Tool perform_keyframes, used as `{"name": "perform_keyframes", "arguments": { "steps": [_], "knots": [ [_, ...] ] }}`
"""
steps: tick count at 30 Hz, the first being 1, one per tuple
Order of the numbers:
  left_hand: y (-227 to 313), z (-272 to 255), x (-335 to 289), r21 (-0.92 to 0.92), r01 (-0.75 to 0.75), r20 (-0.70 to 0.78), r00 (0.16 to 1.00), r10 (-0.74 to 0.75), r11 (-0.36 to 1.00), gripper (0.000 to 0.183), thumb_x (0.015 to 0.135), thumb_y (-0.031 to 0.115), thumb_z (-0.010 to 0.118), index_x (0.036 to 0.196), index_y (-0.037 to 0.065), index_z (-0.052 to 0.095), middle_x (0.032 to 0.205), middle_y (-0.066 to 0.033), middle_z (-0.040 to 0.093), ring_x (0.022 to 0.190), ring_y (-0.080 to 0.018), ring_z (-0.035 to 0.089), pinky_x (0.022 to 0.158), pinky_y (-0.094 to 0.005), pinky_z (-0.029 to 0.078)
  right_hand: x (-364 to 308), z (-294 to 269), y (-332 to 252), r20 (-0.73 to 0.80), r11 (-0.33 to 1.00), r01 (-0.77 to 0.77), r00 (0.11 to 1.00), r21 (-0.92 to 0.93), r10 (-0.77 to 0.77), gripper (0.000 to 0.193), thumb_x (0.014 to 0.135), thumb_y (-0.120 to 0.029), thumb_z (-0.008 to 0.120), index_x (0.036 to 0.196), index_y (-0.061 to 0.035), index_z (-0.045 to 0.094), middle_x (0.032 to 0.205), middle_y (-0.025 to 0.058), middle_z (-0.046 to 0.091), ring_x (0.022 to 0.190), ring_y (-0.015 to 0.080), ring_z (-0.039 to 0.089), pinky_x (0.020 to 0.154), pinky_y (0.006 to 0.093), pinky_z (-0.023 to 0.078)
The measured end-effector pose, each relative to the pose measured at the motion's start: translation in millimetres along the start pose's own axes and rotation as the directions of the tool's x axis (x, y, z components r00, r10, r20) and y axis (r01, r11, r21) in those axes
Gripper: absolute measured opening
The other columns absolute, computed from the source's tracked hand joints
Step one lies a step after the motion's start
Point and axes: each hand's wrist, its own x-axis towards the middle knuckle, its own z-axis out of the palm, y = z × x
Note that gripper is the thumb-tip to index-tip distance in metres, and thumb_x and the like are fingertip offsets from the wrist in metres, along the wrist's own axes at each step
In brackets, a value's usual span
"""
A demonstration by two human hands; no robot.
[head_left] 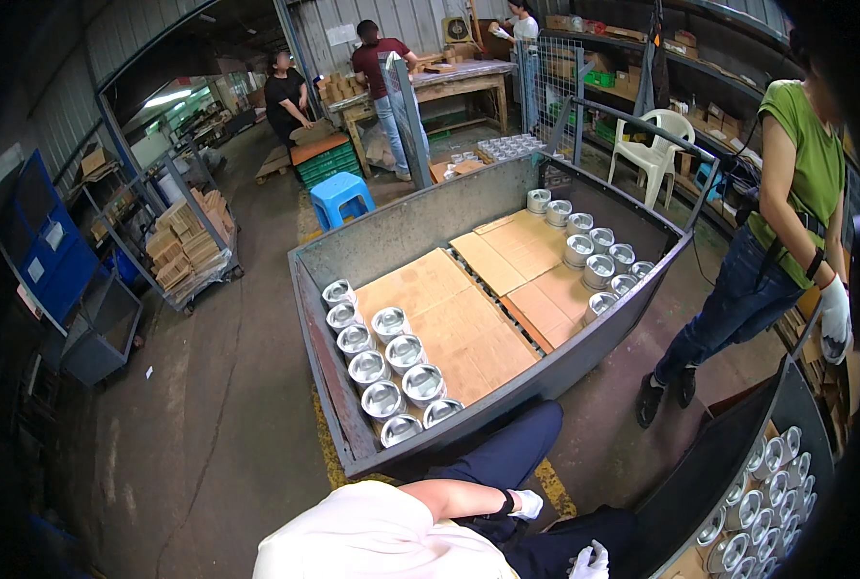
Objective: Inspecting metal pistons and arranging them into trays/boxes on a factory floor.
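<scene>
My left hand (526,504), in a white glove, is at my dark trouser leg, just below the near wall of a grey metal cart (507,425); its fingers are hard to make out. Lower down, my gloved right hand (589,562) is partly cut off by the picture's bottom edge. Its fingers are loosely bent and apart, with nothing visible in them. Inside the cart, silvery pistons (382,399) stand in two rows along the left end. More pistons (600,271) line the right end. Flattened cardboard (449,309) covers the floor between them.
Another bin at lower right holds many closely packed pistons (763,502). Beside it stands a person in a green top (804,164) with a white glove. A blue stool (341,198), a white chair (654,154) and a workbench (430,87) with people around it lie beyond the cart.
</scene>
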Motion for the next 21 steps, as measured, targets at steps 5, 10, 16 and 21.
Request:
{"name": "perform_keyframes", "arguments": {
  "steps": [5, 10, 16, 21],
  "knots": [
    [1.2, -5.3, -0.9, -0.023, 0.037, 0.080, 0.996, -0.035, 0.999, 0.025, 0.079, 0.019, 0.055, 0.087, 0.004, 0.072, 0.086, -0.0185, 0.069, 0.083, -0.0340, 0.068, 0.069, -0.0418, 0.053, -0.2, -1.3, -3.0, 0.014, 1.000, -0.009, 1.000, -0.012, 0.009, 0.037, 0.096, -0.034, 0.049, 0.119, -0.0079, 0.061, 0.089, 0.0135, 0.069, 0.077, 0.0244, 0.067, 0.070, 0.0361, 0.052],
    [-1.9, 1.8, 2.9, -0.001, 0.029, 0.089, 0.996, -0.028, 1.000, 0.024, 0.079, 0.018, 0.055, 0.087, 0.004, 0.072, 0.084, -0.0173, 0.069, 0.080, -0.0333, 0.068, 0.068, -0.0412, 0.053, -0.1, -2.4, -7.1, 0.022, 1.000, -0.019, 1.000, -0.023, 0.020, 0.037, 0.096, -0.034, 0.049, 0.119, -0.0075, 0.060, 0.089, 0.0136, 0.069, 0.078, 0.0246, 0.067, 0.071, 0.0365, 0.051],
    [-3.2, 4.5, 3.3, -0.024, 0.018, 0.069, 0.998, -0.016, 1.000, 0.024, 0.079, 0.018, 0.055, 0.087, 0.004, 0.071, 0.084, -0.0176, 0.069, 0.080, -0.0329, 0.068, 0.066, -0.0416, 0.053, 0.7, -4.6, -9.0, 0.047, 0.999, -0.044, 0.998, -0.031, 0.045, 0.038, 0.096, -0.035, 0.048, 0.120, -0.0072, 0.060, 0.090, 0.0138, 0.069, 0.078, 0.0256, 0.067, 0.072, 0.0373, 0.051],
    [3.0, -9.4, -4.2, -0.048, 0.040, 0.057, 0.998, -0.037, 0.998, 0.024, 0.079, 0.019, 0.054, 0.086, 0.003, 0.071, 0.084, -0.0179, 0.069, 0.080, -0.0333, 0.068, 0.066, -0.0417, 0.053, 0.1, -3.1, -3.2, 0.061, 0.998, -0.024, 0.998, -0.060, 0.027, 0.039, 0.096, -0.036, 0.048, 0.119, -0.0070, 0.060, 0.091, 0.0148, 0.069, 0.079, 0.0278, 0.067, 0.073, 0.0387, 0.051]
  ]
}}
